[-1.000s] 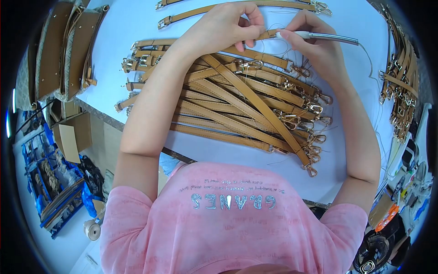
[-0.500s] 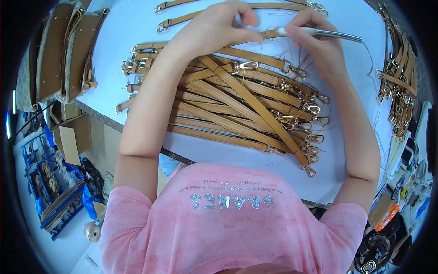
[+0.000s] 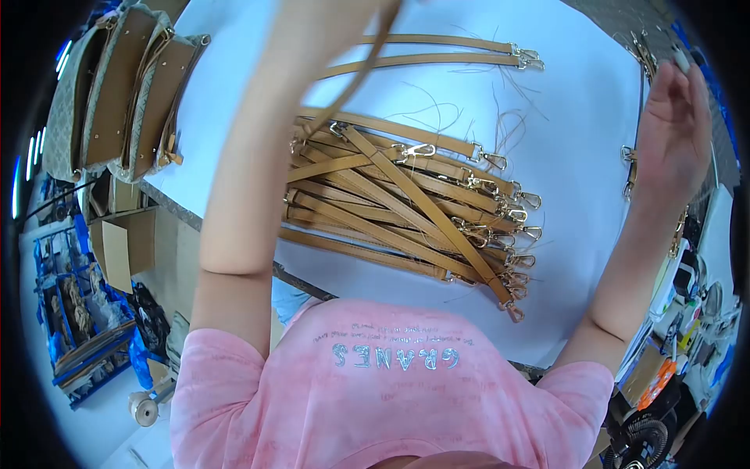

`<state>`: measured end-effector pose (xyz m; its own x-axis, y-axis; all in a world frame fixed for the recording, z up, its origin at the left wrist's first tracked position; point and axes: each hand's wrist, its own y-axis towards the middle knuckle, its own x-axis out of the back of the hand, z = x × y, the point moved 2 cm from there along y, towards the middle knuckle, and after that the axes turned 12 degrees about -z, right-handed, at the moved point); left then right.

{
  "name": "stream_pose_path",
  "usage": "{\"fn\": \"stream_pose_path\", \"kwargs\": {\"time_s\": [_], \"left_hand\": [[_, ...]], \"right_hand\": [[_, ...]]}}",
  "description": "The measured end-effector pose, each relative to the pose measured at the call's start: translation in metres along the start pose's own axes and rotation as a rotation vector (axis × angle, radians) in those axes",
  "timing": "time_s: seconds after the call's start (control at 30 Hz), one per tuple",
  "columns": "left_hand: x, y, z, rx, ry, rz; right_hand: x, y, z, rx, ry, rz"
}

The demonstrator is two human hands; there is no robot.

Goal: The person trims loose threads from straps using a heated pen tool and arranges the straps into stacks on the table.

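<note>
My left hand (image 3: 332, 27) is blurred at the top edge, its fingers mostly out of view. A tan leather strap (image 3: 366, 69) runs from it, curving down towards the pile. Off to the far right, my right hand (image 3: 676, 129) is raised with its fingers round a white-handled, pen-like tool (image 3: 681, 59). Only a short part of that tool shows. Between my arms lies a crossed pile of tan straps (image 3: 406, 195) with metal buckles and swivel clasps. Loose threads (image 3: 437, 109) trail above it on the white tabletop.
Two straps (image 3: 437, 59) lie apart at the back. Brown bag bodies (image 3: 117, 94) stand at the left edge, above a blue rack (image 3: 78, 320). More straps (image 3: 629, 156) hang at the right edge, partly behind my right arm. A fan (image 3: 647, 438) is at lower right.
My hands have moved apart. My left hand has gone up with the strap, lifting it off the table. The right hand has swung right with the tool, away from the strap. The view has shifted slightly.
</note>
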<state>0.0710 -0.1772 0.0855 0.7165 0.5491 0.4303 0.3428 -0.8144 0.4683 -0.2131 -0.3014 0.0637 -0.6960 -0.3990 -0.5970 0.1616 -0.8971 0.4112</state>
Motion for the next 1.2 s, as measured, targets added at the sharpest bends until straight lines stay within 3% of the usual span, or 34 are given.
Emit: {"fn": "stream_pose_path", "kwargs": {"time_s": [0.07, 0.1, 0.17, 0.27, 0.33, 0.43, 0.47, 0.6, 0.7, 0.87, 0.97, 1.2], "left_hand": [[-0.039, -0.027, 0.028, 0.171, -0.081, 0.319], [-0.049, -0.036, 0.038, 0.171, -0.083, 0.316], [-0.068, -0.052, 0.052, 0.109, 0.203, 0.656], [-0.069, -0.059, 0.061, 0.089, 0.162, 0.607], [-0.069, -0.063, 0.064, 0.084, 0.136, 0.586], [-0.066, -0.067, 0.059, -0.477, 0.382, 0.283], [-0.068, -0.069, 0.059, -0.475, 0.379, 0.286], [-0.073, -0.070, 0.056, -0.340, 0.335, 0.224], [-0.069, -0.062, 0.068, 0.236, 0.107, 0.411], [-0.068, -0.060, 0.085, 0.361, -0.050, 0.398], [-0.062, -0.055, 0.084, 0.452, -0.137, 0.524], [-0.063, -0.054, 0.093, 0.417, -0.236, 0.568]], "right_hand": [[-0.003, -0.002, 0.005, -0.070, 0.046, 0.108], [-0.005, -0.002, 0.005, -0.107, 0.067, 0.160], [-0.003, -0.006, -0.006, -0.137, 0.015, 0.118], [-0.004, -0.018, -0.033, -0.187, -0.090, 0.022], [-0.019, -0.031, -0.054, -0.320, -0.147, 0.191], [-0.017, -0.049, -0.082, -0.489, -0.316, 0.180], [-0.014, -0.051, -0.087, -0.492, -0.318, 0.177], [-0.004, -0.057, -0.103, -0.604, -0.319, 0.176], [-0.004, -0.064, -0.112, -0.575, -0.510, 0.196], [-0.006, -0.066, -0.116, -0.537, -0.646, 0.242], [-0.007, -0.068, -0.119, -0.464, -0.729, 0.339], [-0.009, -0.070, -0.120, -0.454, -0.740, 0.375]]}}
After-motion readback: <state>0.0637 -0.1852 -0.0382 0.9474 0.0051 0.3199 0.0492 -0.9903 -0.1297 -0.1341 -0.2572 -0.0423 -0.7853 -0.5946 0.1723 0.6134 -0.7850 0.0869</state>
